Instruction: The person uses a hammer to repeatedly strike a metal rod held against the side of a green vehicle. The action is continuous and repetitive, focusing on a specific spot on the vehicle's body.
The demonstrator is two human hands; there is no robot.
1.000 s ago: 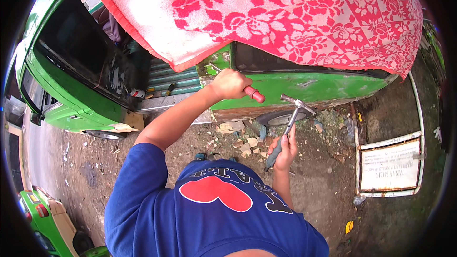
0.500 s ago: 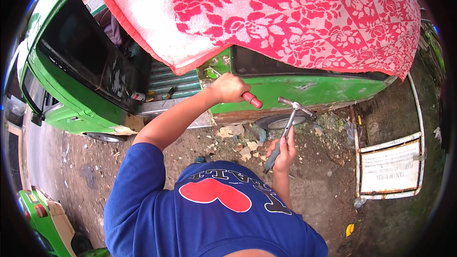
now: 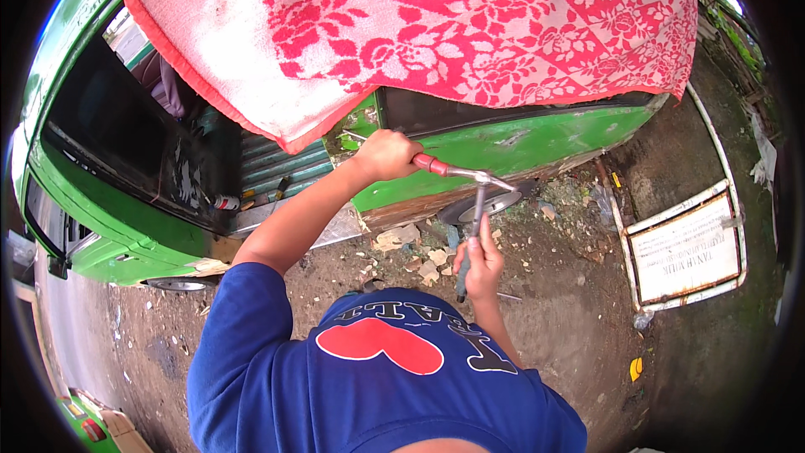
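My left hand point(image 3: 386, 153) grips a metal tool with a red handle point(image 3: 432, 164); its thin shaft points up-left toward the chipped corner panel point(image 3: 352, 117) of the green vehicle point(image 3: 511, 138), beside the dark window. My right hand point(image 3: 478, 260) holds a hammer point(image 3: 480, 218) upright by its grey grip, with the metal head at the butt of the red handle, apparently touching it. A pink and white floral towel point(image 3: 470, 17) drapes over the vehicle's top.
An open doorway on the left shows a ridged teal floor point(image 3: 281, 164) with small cans. A rusty white-framed sign point(image 3: 681, 247) lies at right. Broken pieces point(image 3: 398, 237) litter the dirt ground around the wheel point(image 3: 474, 205). Another green vehicle point(image 3: 88, 419) is at lower left.
The hammer has swung left and up onto the red handle's end, its shaft now more upright. My left hand has shifted slightly left in view, along with the surroundings.
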